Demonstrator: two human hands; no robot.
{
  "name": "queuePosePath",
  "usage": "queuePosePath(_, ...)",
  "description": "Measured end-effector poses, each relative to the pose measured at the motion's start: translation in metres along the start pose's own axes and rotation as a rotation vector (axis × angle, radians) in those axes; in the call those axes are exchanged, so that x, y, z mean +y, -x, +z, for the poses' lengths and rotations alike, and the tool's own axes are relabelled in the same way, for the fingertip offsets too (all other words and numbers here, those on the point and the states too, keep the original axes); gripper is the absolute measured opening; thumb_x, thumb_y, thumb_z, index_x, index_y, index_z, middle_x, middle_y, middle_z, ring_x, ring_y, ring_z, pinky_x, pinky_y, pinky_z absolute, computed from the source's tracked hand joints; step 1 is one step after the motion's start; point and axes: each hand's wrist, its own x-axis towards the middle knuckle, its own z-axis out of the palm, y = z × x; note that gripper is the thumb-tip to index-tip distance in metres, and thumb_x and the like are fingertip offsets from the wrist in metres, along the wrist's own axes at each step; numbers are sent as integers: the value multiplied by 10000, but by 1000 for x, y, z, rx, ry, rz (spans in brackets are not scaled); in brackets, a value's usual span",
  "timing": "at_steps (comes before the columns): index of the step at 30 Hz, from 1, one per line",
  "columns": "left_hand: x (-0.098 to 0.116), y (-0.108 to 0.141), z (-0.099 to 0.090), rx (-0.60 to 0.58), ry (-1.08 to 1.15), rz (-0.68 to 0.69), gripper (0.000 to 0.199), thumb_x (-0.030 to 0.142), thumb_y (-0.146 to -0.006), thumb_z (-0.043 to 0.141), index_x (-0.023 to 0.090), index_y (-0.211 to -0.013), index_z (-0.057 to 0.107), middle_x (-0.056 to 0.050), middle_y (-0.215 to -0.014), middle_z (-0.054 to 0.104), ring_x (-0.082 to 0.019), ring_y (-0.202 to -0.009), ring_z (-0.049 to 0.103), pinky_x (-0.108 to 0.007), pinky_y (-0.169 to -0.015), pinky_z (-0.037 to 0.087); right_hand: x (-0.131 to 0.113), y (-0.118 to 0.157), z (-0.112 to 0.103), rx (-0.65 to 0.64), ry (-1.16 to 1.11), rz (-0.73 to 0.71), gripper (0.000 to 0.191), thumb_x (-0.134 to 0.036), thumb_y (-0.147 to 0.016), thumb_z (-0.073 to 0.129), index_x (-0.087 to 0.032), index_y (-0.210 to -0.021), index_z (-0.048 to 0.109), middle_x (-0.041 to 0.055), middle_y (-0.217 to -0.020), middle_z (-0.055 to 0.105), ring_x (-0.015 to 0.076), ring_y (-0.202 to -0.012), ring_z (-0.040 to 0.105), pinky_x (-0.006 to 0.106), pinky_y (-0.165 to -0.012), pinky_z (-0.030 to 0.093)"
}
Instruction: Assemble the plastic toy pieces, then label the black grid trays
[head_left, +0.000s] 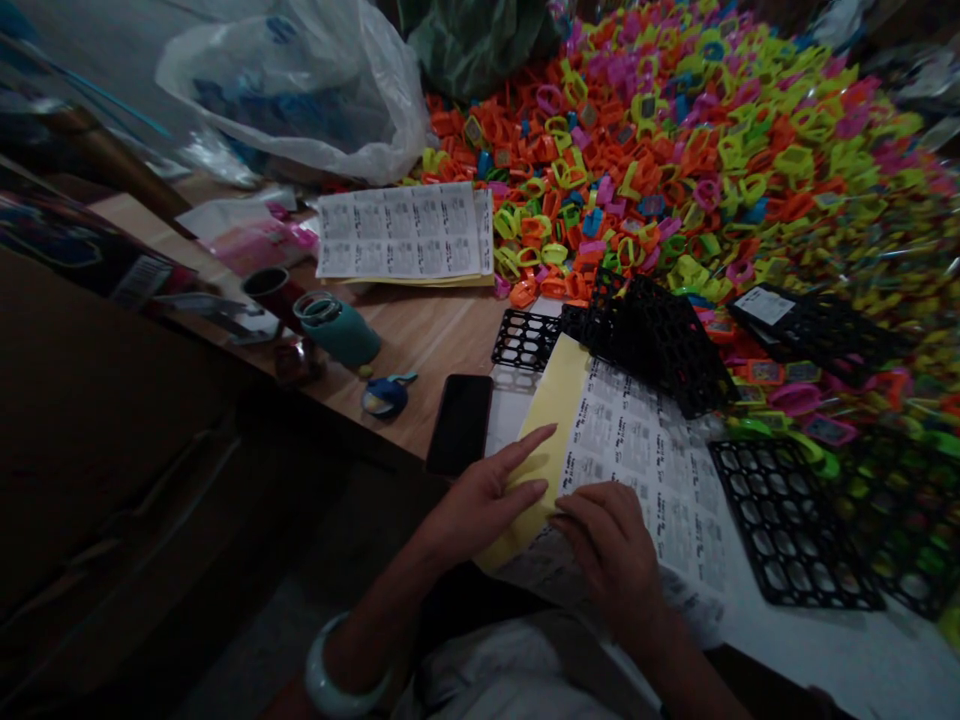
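A sheet of printed labels (622, 440) with a bare yellow strip (551, 400) along its left side lies in front of me. My left hand (480, 500) rests at the yellow strip, its thumb and index finger spread apart, nothing between them. The fingertips of my right hand (611, 530) are pinched together at the border between the yellow strip and the white labels; whatever they hold is too small to make out. Black plastic grid trays (652, 330) overlap the sheet's far edge.
A large heap of colourful plastic toy watches (637, 150) fills the back right. More label sheets (405, 235), a phone (460, 424), a teal jar (341, 330) and a clear plastic bag (360, 100) are to the left. Another black grid tray (791, 525) lies at right.
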Motion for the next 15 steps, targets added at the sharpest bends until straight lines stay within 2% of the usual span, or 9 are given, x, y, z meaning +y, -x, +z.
queuePosePath(5, 0, -2, 3, 47, 115, -38, 573, 337, -786, 589, 288, -1335, 429, -33, -1328, 536, -238, -1134, 560, -389, -934, 480, -2, 0, -3, 25, 18, -88, 289, -57, -798, 579, -221, -1034, 602, 41, -834, 611, 175, -780, 542, 371, -701, 440)
queuePosePath(11, -3, -3, 3, 55, 117, -27, 583, 313, -796, 576, 281, -1352, 403, -46, -1367, 493, -233, -1180, 520, -387, -967, 451, 0, 2, 1, 1, -53, 48, 188, -75, -831, 527, -213, -949, 579, 48, -854, 586, 183, -816, 536, 358, -698, 455)
queuePosePath(14, -6, -4, 2, 77, 150, -50, 588, 302, -790, 585, 257, -1348, 406, -65, -1354, 504, -226, -1149, 542, -377, -964, 447, -1, 4, -2, -17, -5, -65, 213, -59, -824, 492, -214, -946, 572, 44, -856, 596, 185, -793, 542, 379, -711, 454)
queuePosePath(15, -7, -4, 1, 91, 171, -67, 595, 310, -783, 592, 246, -1345, 407, -76, -1335, 521, -227, -1111, 567, -372, -935, 466, -3, 5, -5, -58, -4, -118, 224, -57, -816, 490, -213, -956, 568, 45, -864, 601, 189, -795, 548, 392, -726, 458)
